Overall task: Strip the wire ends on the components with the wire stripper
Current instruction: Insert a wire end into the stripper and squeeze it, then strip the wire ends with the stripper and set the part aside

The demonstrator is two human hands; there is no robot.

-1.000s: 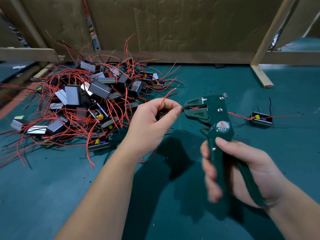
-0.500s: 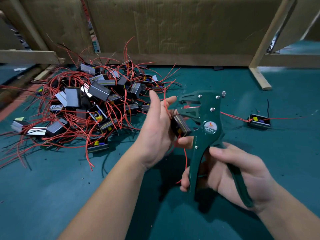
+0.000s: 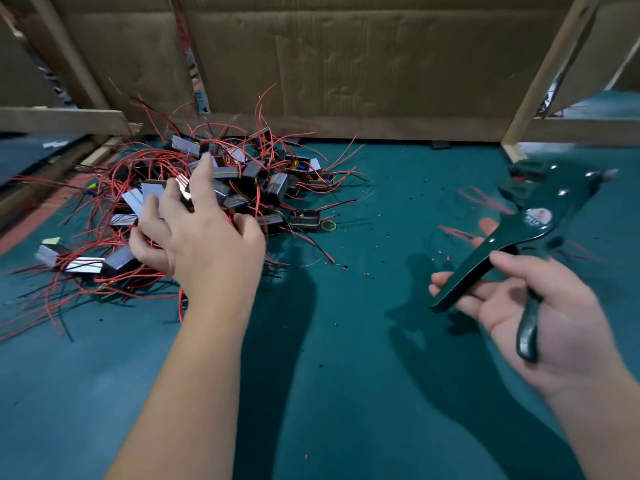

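Left hand spread over component pile; right hand holds wire stripper

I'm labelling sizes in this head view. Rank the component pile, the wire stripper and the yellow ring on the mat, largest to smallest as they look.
1. component pile
2. wire stripper, held nearer the camera, so it looks enlarged
3. yellow ring

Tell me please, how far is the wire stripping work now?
Done: insulation scraps scattered on the mat suggest some ends are stripped. In hand: the right hand grips the wire stripper; the left hand reaches with spread fingers over the pile of components, holding nothing yet. Left: that large pile, apparently most of the job.
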